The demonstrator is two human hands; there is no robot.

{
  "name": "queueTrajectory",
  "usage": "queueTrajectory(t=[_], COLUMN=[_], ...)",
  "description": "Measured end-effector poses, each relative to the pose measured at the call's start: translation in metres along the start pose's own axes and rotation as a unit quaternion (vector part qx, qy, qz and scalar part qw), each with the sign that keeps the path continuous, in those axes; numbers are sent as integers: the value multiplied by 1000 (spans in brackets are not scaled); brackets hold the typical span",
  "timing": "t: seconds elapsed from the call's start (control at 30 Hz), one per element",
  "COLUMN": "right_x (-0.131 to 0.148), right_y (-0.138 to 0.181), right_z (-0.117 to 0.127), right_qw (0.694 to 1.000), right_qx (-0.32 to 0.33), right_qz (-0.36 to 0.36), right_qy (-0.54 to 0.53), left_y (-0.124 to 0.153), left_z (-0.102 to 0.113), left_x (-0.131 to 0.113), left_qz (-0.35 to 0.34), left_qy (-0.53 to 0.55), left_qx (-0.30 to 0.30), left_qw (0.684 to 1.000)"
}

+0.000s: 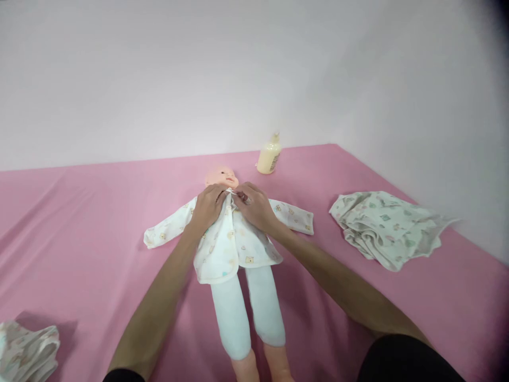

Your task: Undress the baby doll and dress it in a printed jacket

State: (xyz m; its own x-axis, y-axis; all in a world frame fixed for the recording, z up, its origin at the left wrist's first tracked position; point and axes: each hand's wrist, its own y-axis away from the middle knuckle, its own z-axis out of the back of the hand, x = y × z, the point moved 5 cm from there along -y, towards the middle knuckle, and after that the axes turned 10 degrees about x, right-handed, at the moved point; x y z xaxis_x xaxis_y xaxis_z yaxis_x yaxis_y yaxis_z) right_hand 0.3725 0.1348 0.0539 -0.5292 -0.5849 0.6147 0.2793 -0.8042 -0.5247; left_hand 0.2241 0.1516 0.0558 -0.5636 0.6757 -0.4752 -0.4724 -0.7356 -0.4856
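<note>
A baby doll (222,175) lies on its back on the pink sheet (79,223), head away from me. It wears a white printed shirt (234,244) with sleeves spread out, and white leggings (246,307). My left hand (207,207) and my right hand (254,204) meet at the doll's chest just under the chin. Both pinch the shirt's front edges at the collar, fingers closed on the fabric.
A cream lotion bottle (269,156) stands near the wall behind the doll. A crumpled printed cloth (385,228) lies to the right. Another folded printed cloth (26,353) sits at the bottom left corner. A white wall runs behind and along the right.
</note>
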Motion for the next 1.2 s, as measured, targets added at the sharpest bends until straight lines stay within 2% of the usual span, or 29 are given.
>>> queueTrajectory(t=[0.13, 0.33, 0.47, 0.63, 0.7, 0.77, 0.87, 1.03, 1.2], right_x=[0, -1, -5, -19, -24, -26, -24, -15, -9], right_y=[-2, -3, -6, -7, -7, -8, -10, -10, -10], right_z=[-2, -4, -2, -1, -4, -5, -4, -3, -7], right_qw=[997, 990, 985, 970, 966, 975, 993, 999, 994], right_qx=[40, 69, 79, 64, 66, 69, 54, 15, 14], right_qz=[9, 5, -33, -115, -119, -96, -50, 9, 69], right_qy=[-73, -122, -148, -206, -221, -191, -89, 30, 88], left_y=[0, -1, -1, -2, -3, -3, -2, -1, -2], left_z=[0, 0, 4, 8, 8, 7, 5, 7, 15], left_x=[3, 5, 1, -5, -6, -5, -4, -4, -4], left_qz=[12, 24, 32, 32, 39, 53, 77, 96, 64], left_qy=[18, 46, 66, 86, 85, 81, 87, 103, -16], left_qx=[2, 1, 26, 74, 86, 95, 99, 78, 79], left_qw=[1000, 999, 997, 993, 992, 991, 988, 987, 995])
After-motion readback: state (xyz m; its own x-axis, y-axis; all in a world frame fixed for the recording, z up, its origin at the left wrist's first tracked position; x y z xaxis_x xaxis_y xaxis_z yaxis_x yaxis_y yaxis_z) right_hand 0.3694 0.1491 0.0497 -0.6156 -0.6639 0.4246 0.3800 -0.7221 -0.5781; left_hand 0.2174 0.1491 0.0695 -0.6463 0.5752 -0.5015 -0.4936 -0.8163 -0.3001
